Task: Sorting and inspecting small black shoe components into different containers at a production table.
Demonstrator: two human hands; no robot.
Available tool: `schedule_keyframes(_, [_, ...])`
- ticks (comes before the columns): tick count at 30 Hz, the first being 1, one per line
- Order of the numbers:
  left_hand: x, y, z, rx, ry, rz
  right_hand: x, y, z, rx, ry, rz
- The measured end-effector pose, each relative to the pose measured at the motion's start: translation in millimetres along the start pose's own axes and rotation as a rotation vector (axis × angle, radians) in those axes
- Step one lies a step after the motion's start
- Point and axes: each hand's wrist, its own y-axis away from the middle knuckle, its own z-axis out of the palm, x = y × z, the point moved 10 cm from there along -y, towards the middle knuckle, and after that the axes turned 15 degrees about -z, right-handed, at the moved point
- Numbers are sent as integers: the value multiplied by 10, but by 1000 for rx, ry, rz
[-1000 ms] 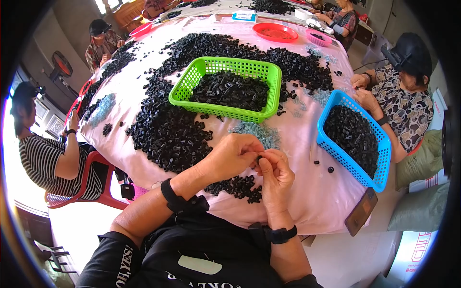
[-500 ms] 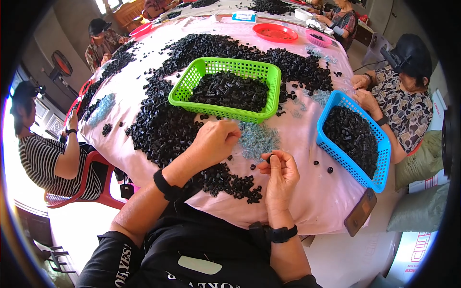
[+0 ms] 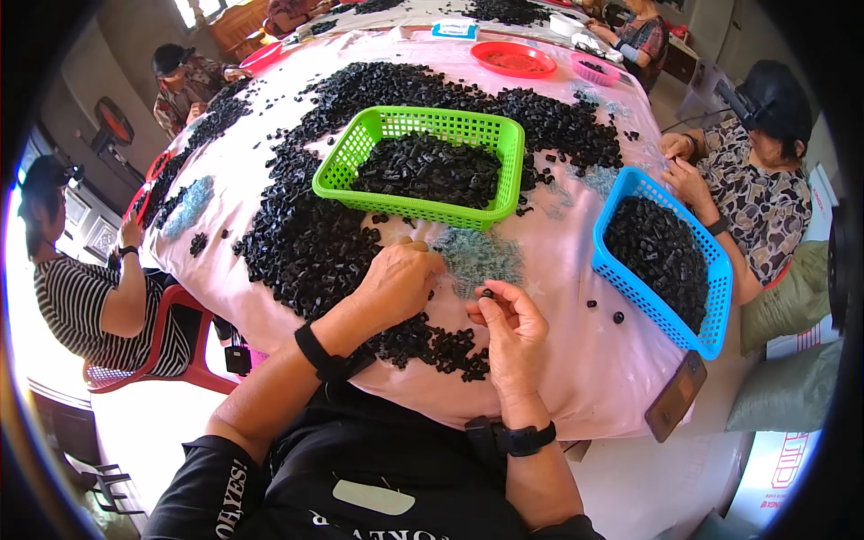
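Observation:
My right hand (image 3: 517, 337) pinches a small black plastic part (image 3: 487, 293) between thumb and fingers, over the pink cloth. To its left, my left hand (image 3: 400, 281) is closed with its back toward me; whatever its fingertips hold is hidden. Just beyond both hands lies a heap of tiny pale-blue, see-through pieces (image 3: 477, 259). A green plastic basket (image 3: 414, 209) of black parts stands behind that heap. Loose black parts (image 3: 301, 243) are piled to the left of the basket, and a smaller group (image 3: 441, 349) lies near the table's front edge.
A blue basket (image 3: 661, 315) filled with black parts stands at the right, with a phone (image 3: 677, 396) at the table edge below it. Farther back are a red tray (image 3: 513, 59) and a pink bowl (image 3: 595, 70). Other people sit around the table, their hands near its sides.
My right hand has moved slightly left and up, closer to my left hand, and the black part between its fingers shows more clearly. My left hand has shifted slightly left and down.

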Motion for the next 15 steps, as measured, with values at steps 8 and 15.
schedule_keyframes(8, [111,34,-83,-12,43,36,105,28,32,-64,36,38])
schedule_keyframes(15, [544,152,-241,-40,138,198,160,47,34,-80,30,32])
